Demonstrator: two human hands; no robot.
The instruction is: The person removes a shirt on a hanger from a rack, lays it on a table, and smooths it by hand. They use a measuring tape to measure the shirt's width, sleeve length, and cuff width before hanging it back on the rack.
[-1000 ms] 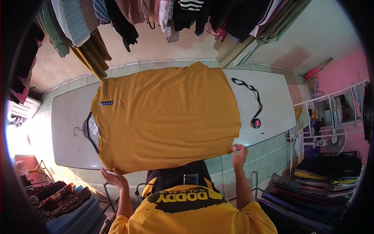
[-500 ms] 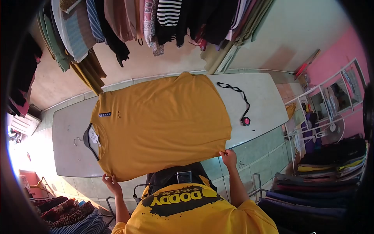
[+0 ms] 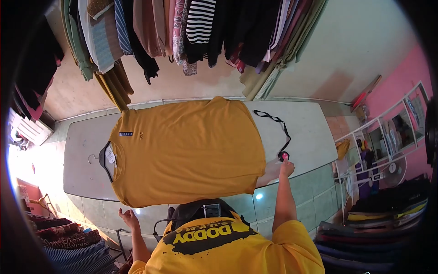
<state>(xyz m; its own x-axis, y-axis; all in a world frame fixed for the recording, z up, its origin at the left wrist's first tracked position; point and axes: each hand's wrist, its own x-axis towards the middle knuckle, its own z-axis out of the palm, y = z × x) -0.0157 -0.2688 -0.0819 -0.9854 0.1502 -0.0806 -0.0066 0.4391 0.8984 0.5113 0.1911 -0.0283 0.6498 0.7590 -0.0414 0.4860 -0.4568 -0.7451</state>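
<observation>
A mustard-yellow T-shirt [image 3: 191,150] lies flat on the long table, a dark hanger [image 3: 104,164] in its collar and a white tag [image 3: 110,154] at the neck. My left hand [image 3: 130,219] is just below the shirt's near sleeve, apart from it, with fingers spread and nothing in them. At the table's near edge, my right hand [image 3: 286,169] has its fingertips on a round black-and-pink tape measure [image 3: 282,156]. Its black tape [image 3: 286,130] trails away in a curve beyond the shirt's hem. The fingers partly cover the round case.
The pale table [image 3: 310,132] runs left to right before me. Hanging clothes [image 3: 198,27] line the wall above it. Folded garments [image 3: 383,214] are stacked at right, near a white rack [image 3: 378,128] and fan [image 3: 392,169]. More folded clothes [image 3: 73,242] sit at lower left.
Both hands have let go of the shirt's near edge. My right hand has moved right and up to the tape measure; my left hand has dropped slightly below the sleeve, its fingers opened.
</observation>
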